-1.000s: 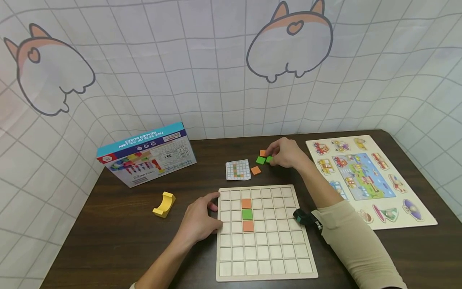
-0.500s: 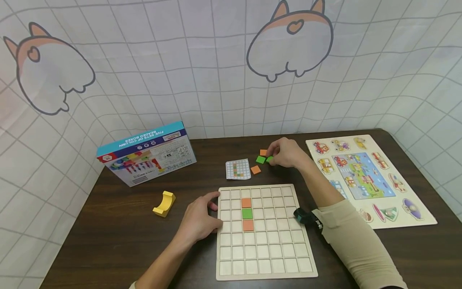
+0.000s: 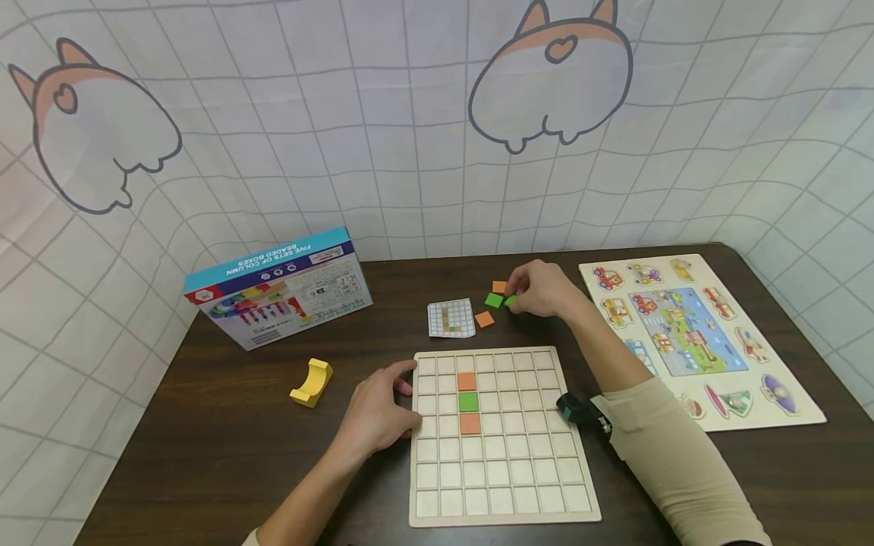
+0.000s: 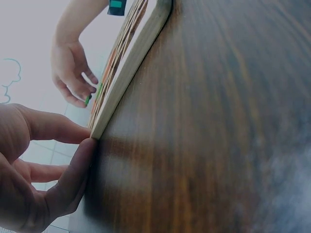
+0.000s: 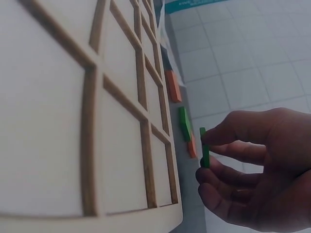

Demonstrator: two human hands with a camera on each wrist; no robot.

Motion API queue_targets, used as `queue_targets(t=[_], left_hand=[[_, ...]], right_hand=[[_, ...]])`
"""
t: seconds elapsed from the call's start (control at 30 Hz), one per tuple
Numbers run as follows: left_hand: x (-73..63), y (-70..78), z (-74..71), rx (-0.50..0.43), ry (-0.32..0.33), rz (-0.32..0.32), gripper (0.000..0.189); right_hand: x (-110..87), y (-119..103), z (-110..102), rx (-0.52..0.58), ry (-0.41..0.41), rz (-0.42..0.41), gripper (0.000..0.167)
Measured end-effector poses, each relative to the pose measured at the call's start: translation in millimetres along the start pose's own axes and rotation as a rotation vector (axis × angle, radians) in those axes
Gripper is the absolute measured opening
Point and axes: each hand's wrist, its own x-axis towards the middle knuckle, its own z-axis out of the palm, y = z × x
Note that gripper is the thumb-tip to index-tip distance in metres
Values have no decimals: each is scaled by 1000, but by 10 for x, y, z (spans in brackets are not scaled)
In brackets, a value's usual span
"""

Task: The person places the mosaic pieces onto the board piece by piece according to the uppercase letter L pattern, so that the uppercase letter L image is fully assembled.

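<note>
Hardly anything has moved since the earlier frames: both hands keep their places, and only the head view has tipped a touch, so everything sits slightly higher in it. Dark wood grain runs across the table (image 3: pixel 225 470), backed by a white gridded wall covering (image 3: pixel 410 174) printed with two plump cartoon animals. At the table's left stands a printed box (image 3: pixel 293 292), with a curved yellow block (image 3: pixel 312 383) nearer the person; at the right lies a picture puzzle (image 3: pixel 809 413). The pale grid board (image 3: pixel 521 472) rests flat in front of the person, its third column from the left bearing an orange, a green and an orange tile one below another. Beyond its far edge lie a small pattern card (image 3: pixel 451 318) and, just right of the card, two loose orange tiles and a loose green tile (image 3: pixel 494 301). The left hand (image 3: pixel 375 413) is relaxed, thumb and forefinger spread apart and touching the board's left edge. Past the board's far right corner, the right hand (image 3: pixel 542 290) pinches a small green piece (image 5: pixel 205 150) between thumb and fingertips, close beside those loose tiles; whether it touches the table I cannot tell.
</note>
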Motion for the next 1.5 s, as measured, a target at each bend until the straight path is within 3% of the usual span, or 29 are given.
queue_targets(t=[1.5], left_hand=[[7, 6, -6, -12, -11, 18, 81]], right_hand=[[-564, -130, -72, 4, -22, -36, 16]])
